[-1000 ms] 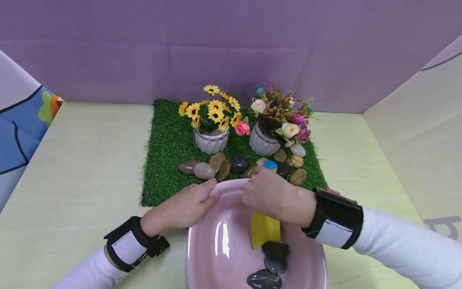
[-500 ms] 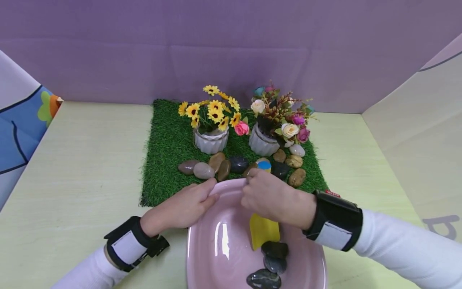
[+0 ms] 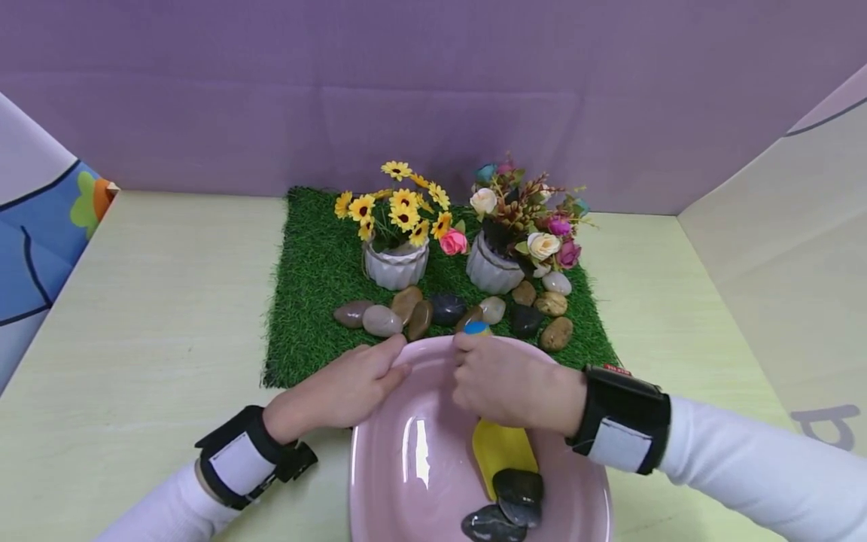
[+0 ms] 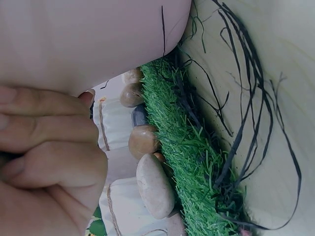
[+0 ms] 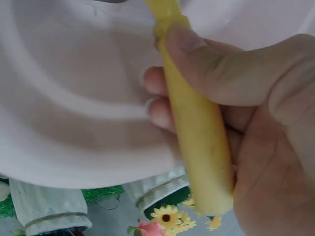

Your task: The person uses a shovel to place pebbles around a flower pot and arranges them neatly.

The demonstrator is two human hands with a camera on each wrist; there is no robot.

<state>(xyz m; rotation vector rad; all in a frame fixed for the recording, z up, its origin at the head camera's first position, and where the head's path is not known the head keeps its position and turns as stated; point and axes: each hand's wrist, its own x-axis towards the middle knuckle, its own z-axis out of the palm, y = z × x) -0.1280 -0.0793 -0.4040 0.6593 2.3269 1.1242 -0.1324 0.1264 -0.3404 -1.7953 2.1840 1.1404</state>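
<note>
A pink basin [image 3: 389, 482] fills the near middle of the head view, its far rim overlapping the artificial grass. My left hand [image 3: 348, 384] grips its far left rim, thumb on the inner side and the other fingers bent beneath the outside. My right hand [image 3: 518, 380] holds a yellow toy shovel [image 3: 503, 452] with a blue handle end. In the right wrist view, thumb and fingers wrap the shovel's handle [image 5: 199, 128]. The blade slants down into the basin, its tip at a wet black stone [image 3: 518, 485]. Close by lie two more dark stones, one patterned stone [image 3: 494, 525] and one partly covered.
Beyond the basin lies a green grass mat [image 3: 305, 316] with several pebbles [image 3: 382, 321] along it. Two white pots stand there, one with yellow flowers [image 3: 404, 207], one with mixed flowers [image 3: 543, 246]. A purple backdrop [image 3: 433, 90] rises behind; dark strands [image 4: 241, 98] trail from the mat's edge.
My right hand has tilted the shovel's handle leftward and its blade has moved nearer to me. The upper black stones have shifted slightly toward me, closer to the patterned one. My left hand stays put.
</note>
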